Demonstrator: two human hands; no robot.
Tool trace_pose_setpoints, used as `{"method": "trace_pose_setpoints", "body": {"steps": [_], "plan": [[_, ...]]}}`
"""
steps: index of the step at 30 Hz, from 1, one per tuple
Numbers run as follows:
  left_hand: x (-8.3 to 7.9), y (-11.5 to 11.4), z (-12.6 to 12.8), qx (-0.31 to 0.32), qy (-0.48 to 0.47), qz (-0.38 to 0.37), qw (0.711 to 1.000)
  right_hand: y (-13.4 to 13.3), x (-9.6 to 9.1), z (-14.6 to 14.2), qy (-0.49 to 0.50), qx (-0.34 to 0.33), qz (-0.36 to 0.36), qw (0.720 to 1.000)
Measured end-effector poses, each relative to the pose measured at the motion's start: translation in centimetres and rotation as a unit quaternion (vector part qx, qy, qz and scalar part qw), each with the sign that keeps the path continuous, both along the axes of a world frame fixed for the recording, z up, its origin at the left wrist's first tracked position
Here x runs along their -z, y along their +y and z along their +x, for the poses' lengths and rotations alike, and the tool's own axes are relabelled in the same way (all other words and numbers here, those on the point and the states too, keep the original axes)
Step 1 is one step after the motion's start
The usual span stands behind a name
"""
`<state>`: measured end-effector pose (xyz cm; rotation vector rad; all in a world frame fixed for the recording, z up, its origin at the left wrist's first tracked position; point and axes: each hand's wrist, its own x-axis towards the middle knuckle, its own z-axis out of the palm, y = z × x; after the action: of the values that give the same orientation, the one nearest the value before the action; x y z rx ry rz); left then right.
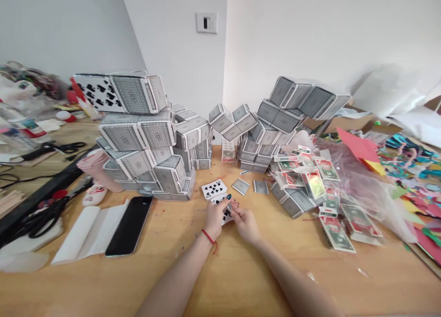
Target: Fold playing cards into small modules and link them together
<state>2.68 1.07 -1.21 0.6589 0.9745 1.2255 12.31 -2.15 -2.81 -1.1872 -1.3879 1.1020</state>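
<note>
Both your hands meet at the middle of a light wooden table (pixel 172 280), bent over playing cards. Your left hand (pixel 214 218), with a red string bracelet (pixel 208 236) at the wrist and dark polish on the thumbnail, pinches a spade card (pixel 225 219). Your right hand (pixel 245 224) has its fingertips closed together at that card's right side; whether they grip it or only press it is hidden. The card sits between your hands, low over the tabletop.

Just beyond lies a face-up card (pixel 214 189), printed with black spades; its corner number looks like a 9. To its right are two cards showing grey patterned backs, the nearer one (pixel 240 186) and the farther-right one (pixel 261 187).

Behind rise stacked blocks covered in cards, a left stack (pixel 138 138) and a right stack (pixel 272 124). A block (pixel 119 94) atop the left stack shows a face full of large black spades. At right, red and green card boxes (pixel 336 234) lie in a heap, their lettering too small to read. At left, a black phone (pixel 129 226) has a dark screen, and a bottle (pixel 27 124) wears a blue and red label, its words illegible.
</note>
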Motion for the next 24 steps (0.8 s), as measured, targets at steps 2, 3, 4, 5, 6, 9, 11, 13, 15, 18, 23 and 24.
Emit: {"method": "trace_pose_setpoints", "body": {"steps": [2,3,4,5,6,9,11,13,15,18,23,24], "plan": [[0.0,0.0,0.2,-0.002,-0.004,-0.018,1.0,-0.1,0.4,0.0,-0.035,0.036,0.01,0.999],[0.0,-0.1,0.3,-0.001,-0.001,-0.02,1.0,0.0,0.5,0.0,-0.036,0.045,0.009,0.998],[0.0,-0.1,0.3,0.0,0.006,-0.014,1.0,0.0,0.5,0.1,-0.026,0.046,0.004,0.999],[0.0,-0.1,0.3,0.005,0.014,0.0,1.0,0.2,0.5,0.3,-0.009,0.042,-0.005,0.999],[0.0,-0.2,0.2,0.011,0.024,0.019,0.999,0.3,0.4,0.4,0.012,0.035,-0.017,0.999],[0.3,-0.1,-0.1,0.025,0.058,0.073,0.995,0.8,0.0,0.9,0.088,0.02,-0.052,0.995],[0.6,0.1,-0.3,0.007,0.081,0.094,0.992,1.0,-0.1,1.2,0.146,0.022,-0.064,0.987],[0.9,0.2,-0.5,-0.023,0.103,0.108,0.989,1.1,-0.1,1.3,0.183,0.033,-0.074,0.98],[1.2,0.3,-0.5,-0.039,0.12,0.122,0.985,1.1,0.0,1.3,0.19,0.048,-0.083,0.977],[1.5,0.3,-0.5,-0.048,0.135,0.129,0.981,1.0,0.1,1.3,0.183,0.058,-0.085,0.978],[1.8,0.3,-0.6,-0.072,0.149,0.118,0.979,1.2,0.3,1.5,0.17,0.062,-0.08,0.98],[1.8,0.3,-0.6,-0.075,0.152,0.119,0.978,1.2,0.4,1.6,0.166,0.068,-0.076,0.981]]}}
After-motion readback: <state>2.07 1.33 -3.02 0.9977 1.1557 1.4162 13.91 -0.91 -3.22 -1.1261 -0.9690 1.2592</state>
